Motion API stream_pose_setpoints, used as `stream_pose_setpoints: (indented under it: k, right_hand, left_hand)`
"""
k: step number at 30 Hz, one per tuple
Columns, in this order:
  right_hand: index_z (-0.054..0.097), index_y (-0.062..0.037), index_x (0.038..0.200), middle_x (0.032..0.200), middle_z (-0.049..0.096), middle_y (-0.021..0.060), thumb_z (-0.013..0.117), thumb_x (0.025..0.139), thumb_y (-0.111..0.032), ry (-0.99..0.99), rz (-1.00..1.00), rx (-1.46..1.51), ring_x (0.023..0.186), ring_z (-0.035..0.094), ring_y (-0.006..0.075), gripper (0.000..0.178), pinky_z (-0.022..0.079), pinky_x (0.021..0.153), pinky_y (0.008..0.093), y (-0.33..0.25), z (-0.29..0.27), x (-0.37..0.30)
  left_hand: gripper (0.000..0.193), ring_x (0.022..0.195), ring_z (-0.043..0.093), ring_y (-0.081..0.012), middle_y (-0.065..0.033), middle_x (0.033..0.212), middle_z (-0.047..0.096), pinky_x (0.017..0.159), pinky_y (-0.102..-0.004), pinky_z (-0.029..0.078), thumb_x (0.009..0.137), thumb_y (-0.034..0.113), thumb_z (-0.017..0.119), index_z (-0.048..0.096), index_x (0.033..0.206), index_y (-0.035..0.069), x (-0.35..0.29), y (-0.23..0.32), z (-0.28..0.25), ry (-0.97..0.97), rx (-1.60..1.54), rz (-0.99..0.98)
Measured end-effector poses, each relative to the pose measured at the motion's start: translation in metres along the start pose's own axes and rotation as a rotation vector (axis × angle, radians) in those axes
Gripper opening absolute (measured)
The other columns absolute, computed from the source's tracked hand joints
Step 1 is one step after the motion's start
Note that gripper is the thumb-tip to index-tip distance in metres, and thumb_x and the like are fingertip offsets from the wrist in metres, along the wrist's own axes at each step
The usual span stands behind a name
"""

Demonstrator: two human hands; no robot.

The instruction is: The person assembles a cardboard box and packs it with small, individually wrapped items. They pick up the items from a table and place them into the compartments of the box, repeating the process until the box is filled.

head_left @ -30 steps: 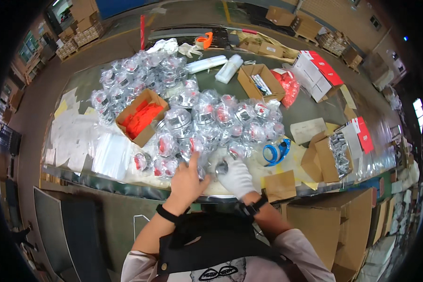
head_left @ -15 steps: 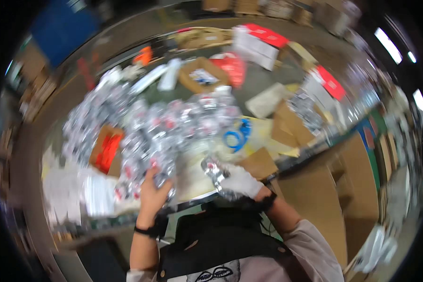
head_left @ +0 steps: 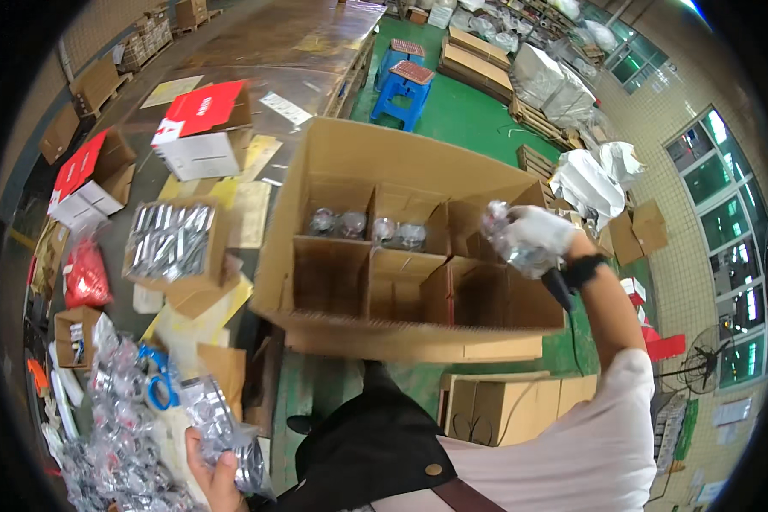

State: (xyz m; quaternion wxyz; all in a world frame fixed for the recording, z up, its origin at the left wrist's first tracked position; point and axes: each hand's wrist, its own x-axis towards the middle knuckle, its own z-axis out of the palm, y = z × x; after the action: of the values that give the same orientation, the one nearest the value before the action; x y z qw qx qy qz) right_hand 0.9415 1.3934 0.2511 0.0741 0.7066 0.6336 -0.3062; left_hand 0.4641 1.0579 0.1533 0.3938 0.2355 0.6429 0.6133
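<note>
A large cardboard carton [head_left: 410,158] with cardboard dividers stands in front of me. Shiny plastic-bagged parts [head_left: 398,235] lie in two far-row compartments; the near-row ones show bare cardboard. My right hand [head_left: 544,232], in a white glove, is closed on a clear-bagged metal part [head_left: 512,247] above the carton's right end. At the lower left, my bare left hand [head_left: 213,474] grips other bagged metal parts [head_left: 222,414] above the table. Beside it is a heap of similar bagged parts [head_left: 115,427]. What exactly the metal parts are I cannot make out.
On the table are blue-handled scissors or a similar blue looped thing [head_left: 158,380], a small box of metallic pieces [head_left: 172,243], a red bag [head_left: 85,273] and two red-and-white boxes [head_left: 203,128]. Blue stools [head_left: 403,90] stand beyond the carton. Flat cartons [head_left: 520,405] lie below it.
My view has swung right from the table to the carton. My right hand has carried its bagged part over the carton. My left hand now holds bagged parts lifted from the heap.
</note>
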Motion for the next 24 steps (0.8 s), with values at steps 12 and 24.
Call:
stream_pose_setpoints:
  k: [12,24]
  right_hand:
    - [0.063,-0.0025,0.123,0.129,0.059,0.021,0.067,0.076,-0.043,-0.429,-0.136,-0.125,0.117,0.058,0.0359,0.062,0.046,0.097,0.04,0.158,0.176,0.297]
    - [0.064,-0.0026,0.104,0.088,0.068,0.0067,0.063,0.089,-0.042,-0.537,-0.634,0.756,0.077,0.064,0.0153,0.042,0.053,0.068,0.0288,0.02,-0.045,0.148]
  left_hand:
    - [0.043,0.099,0.056,-0.0301,-0.0193,0.122,0.056,0.089,-0.0399,0.045,0.092,0.019,0.058,0.051,0.125,-0.006,-0.015,0.033,0.093,0.032,0.68,0.206]
    - [0.045,0.097,0.064,-0.0303,-0.017,0.103,0.064,0.085,-0.0375,0.051,0.079,0.021,0.073,0.053,0.116,0.004,0.096,0.081,0.425,-0.962,0.808,0.353]
